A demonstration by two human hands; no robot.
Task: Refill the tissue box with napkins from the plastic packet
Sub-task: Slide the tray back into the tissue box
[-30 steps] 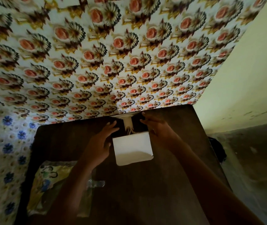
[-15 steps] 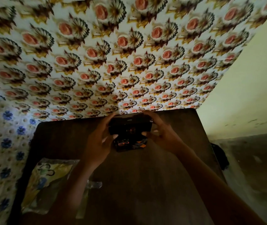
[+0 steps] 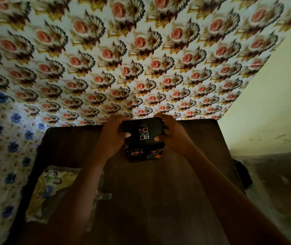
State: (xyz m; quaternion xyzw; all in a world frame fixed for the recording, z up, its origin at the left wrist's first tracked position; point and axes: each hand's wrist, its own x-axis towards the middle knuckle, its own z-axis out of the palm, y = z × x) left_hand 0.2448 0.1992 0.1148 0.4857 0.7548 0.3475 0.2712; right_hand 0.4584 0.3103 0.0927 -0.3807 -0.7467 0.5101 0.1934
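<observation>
A black tissue box [image 3: 143,138] with orange lettering stands near the far edge of the dark wooden table [image 3: 158,200]. Its lid is down, and no napkins show. My left hand [image 3: 112,137] grips the box's left side with the thumb on top. On the right side my right hand [image 3: 174,137] holds it the same way. The plastic packet [image 3: 52,190], yellow with printed figures, lies flat at the table's near left, partly hidden by my left forearm.
A rose-patterned cloth [image 3: 141,59] hangs behind the table, and a blue-flowered cloth [image 3: 1,156] covers the left side. A pale wall [image 3: 273,103] stands at the right above a dim floor. A dark object [image 3: 242,174] sits beside the table's right edge.
One second ago the box's white flap stood open toward me. The flap has been folded shut, and both hands now clasp the closed box by its sides.
</observation>
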